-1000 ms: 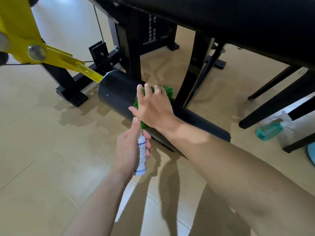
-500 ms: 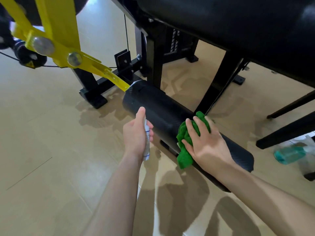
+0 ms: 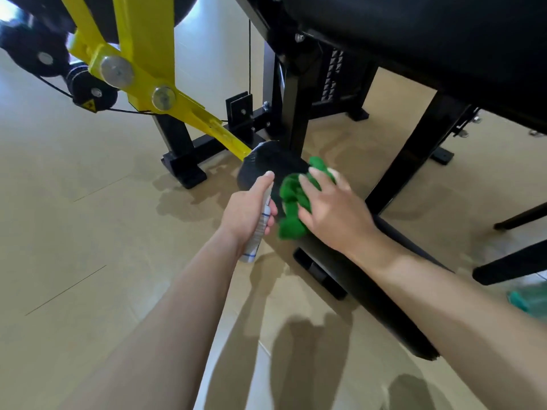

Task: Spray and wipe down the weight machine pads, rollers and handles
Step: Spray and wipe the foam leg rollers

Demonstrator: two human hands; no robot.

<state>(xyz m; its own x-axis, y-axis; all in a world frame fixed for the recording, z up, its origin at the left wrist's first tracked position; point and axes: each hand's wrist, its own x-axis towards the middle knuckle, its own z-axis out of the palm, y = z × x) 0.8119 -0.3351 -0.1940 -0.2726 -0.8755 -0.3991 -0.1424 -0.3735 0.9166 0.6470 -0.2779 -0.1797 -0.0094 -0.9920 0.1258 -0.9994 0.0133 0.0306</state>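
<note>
Weight machine (image 3: 296, 93) fills the upper half of my view, its black frame standing on the tiled floor (image 3: 74, 232) and its big black pad (image 3: 429, 39) overhead at right. The yellow lever arm (image 3: 148, 54) slopes down to the end of the black roller (image 3: 263, 164), which lies low and runs toward lower right. I have the right hand (image 3: 334, 211) flat on that roller, fingers straight and spread over the green cloth (image 3: 291, 202). The left hand (image 3: 245, 211) is curled round the white spray bottle (image 3: 254, 241), forefinger on top, just beside the cloth.
</note>
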